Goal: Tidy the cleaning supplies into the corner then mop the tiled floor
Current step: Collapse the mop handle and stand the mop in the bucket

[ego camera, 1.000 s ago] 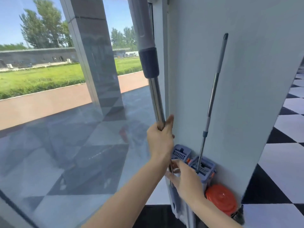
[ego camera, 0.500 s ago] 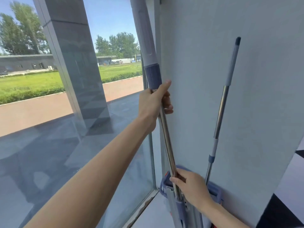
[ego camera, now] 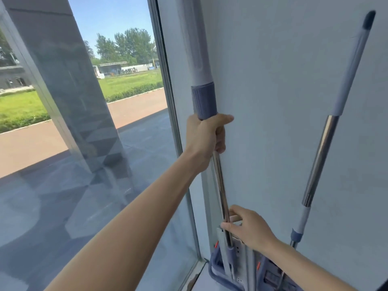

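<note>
The mop handle point(ego camera: 219, 185) stands in the bucket point(ego camera: 220, 271) at the wall corner. Left hand point(ego camera: 206, 136) grips below the collar; right hand point(ego camera: 247, 227) pinches lower. Steel shaft: stiff, light, likely slippery.

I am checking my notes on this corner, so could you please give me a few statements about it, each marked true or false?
1. The left hand grips the near mop pole just below its blue collar. True.
2. The right hand hangs free. False: it holds the same pole lower down.
3. A second mop leans against the wall. True.
4. The window shows a car park. False: grass and trees.
</note>
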The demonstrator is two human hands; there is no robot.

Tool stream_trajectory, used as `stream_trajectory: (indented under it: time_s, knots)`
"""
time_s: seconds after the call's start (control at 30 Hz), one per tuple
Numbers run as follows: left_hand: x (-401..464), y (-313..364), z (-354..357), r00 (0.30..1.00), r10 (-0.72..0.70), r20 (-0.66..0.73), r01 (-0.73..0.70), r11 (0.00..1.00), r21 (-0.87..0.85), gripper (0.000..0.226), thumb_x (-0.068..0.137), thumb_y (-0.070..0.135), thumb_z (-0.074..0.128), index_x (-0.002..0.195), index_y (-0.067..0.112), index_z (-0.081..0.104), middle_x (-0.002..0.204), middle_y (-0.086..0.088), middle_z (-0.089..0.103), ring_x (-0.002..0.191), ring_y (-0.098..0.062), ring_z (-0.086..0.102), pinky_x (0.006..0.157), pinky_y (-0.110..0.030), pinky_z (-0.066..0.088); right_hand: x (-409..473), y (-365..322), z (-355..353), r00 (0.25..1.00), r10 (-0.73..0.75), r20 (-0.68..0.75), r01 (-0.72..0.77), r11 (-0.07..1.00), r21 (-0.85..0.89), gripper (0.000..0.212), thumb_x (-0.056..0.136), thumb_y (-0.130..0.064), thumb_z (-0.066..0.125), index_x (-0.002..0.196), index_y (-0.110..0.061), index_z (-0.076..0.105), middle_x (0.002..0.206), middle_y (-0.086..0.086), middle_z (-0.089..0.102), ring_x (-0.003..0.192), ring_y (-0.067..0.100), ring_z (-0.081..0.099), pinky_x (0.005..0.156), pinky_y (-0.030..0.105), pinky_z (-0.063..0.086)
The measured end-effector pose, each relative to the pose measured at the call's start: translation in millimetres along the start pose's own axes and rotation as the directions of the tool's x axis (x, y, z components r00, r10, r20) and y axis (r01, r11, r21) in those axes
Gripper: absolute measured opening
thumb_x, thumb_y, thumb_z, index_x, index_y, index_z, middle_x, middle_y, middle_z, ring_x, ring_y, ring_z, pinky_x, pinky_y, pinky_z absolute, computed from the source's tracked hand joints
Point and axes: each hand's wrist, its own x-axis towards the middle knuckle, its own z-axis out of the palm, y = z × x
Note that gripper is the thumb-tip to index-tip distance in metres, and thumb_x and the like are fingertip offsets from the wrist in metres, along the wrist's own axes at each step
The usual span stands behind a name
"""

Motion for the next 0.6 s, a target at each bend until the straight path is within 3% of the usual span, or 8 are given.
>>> stream_trajectory:
  time_s: [0.1, 0.23, 0.3, 0.4, 0.5, 0.6]
  knots:
    - [41, -13, -14, 0.985, -0.038, 0.170, 0.047, 0.997, -0.053, 0.042, 0.065, -0.003, 0.058, 0.042, 0.017, 0.029, 0.040, -0.002, 0.026, 0.032, -0.015, 0.024, 0.040, -0.017, 0.026, 39, 0, 4, 0.999, 0.046, 0.009, -0.047, 0.995, 0.087, 0.017, 0.084, -0.030, 0.063, 0.100, -0.026, 0.066, 0.105, -0.007, 0.071, 0.100, 0.006, 0.065, 0.093, 0.029, 0.050]
    - [83, -28, -30, 0.954, -0.046, 0.297, 0.060, 0.997, -0.039, 0.035, 0.060, 0.000, 0.060, 0.040, 0.017, 0.037, 0.044, -0.003, 0.032, 0.036, -0.019, 0.037, 0.044, -0.023, 0.030, 75, -4, 16, 0.984, 0.154, -0.094, -0.140, 0.981, 0.137, 0.012, 0.080, -0.028, 0.069, 0.091, -0.022, 0.071, 0.095, -0.008, 0.074, 0.092, 0.003, 0.067, 0.092, 0.030, 0.052]
    - [98, -32, -35, 0.971, -0.023, 0.239, 0.028, 0.999, -0.018, 0.033, 0.072, -0.002, 0.066, 0.052, 0.012, 0.045, 0.045, -0.001, 0.041, 0.041, -0.019, 0.043, 0.044, -0.025, 0.039, 89, -8, 22, 0.961, 0.204, -0.187, -0.178, 0.973, 0.145, 0.013, 0.078, -0.027, 0.072, 0.086, -0.018, 0.072, 0.087, -0.006, 0.075, 0.084, 0.004, 0.069, 0.087, 0.031, 0.054]
    - [109, -33, -28, 0.997, 0.015, 0.076, -0.018, 0.999, 0.032, 0.024, 0.081, 0.011, 0.070, 0.075, 0.009, 0.047, 0.062, -0.006, 0.046, 0.053, -0.018, 0.045, 0.052, -0.029, 0.045, 105, -11, 27, 0.902, 0.263, -0.342, -0.225, 0.963, 0.148, 0.016, 0.075, -0.030, 0.074, 0.077, -0.015, 0.070, 0.079, -0.005, 0.074, 0.079, 0.006, 0.069, 0.078, 0.031, 0.055]
    - [119, -43, -19, 0.999, -0.049, -0.020, 0.048, 0.996, -0.070, 0.037, 0.080, 0.018, 0.071, 0.069, 0.014, 0.036, 0.057, 0.001, 0.034, 0.049, -0.015, 0.033, 0.045, -0.024, 0.033, 114, -12, 29, 0.888, 0.287, -0.358, -0.280, 0.957, 0.075, 0.023, 0.075, -0.036, 0.074, 0.068, -0.021, 0.059, 0.077, -0.009, 0.070, 0.076, 0.006, 0.066, 0.070, 0.025, 0.051]
    - [134, -58, -15, 0.995, -0.096, -0.028, 0.092, 0.988, -0.127, 0.038, 0.081, 0.014, 0.066, 0.065, 0.015, 0.033, 0.055, 0.000, 0.028, 0.045, -0.014, 0.024, 0.042, -0.021, 0.024, 121, -4, 20, 0.907, 0.306, -0.291, -0.309, 0.950, 0.038, 0.020, 0.076, -0.040, 0.073, 0.071, -0.027, 0.058, 0.082, -0.011, 0.069, 0.079, 0.007, 0.065, 0.072, 0.023, 0.049]
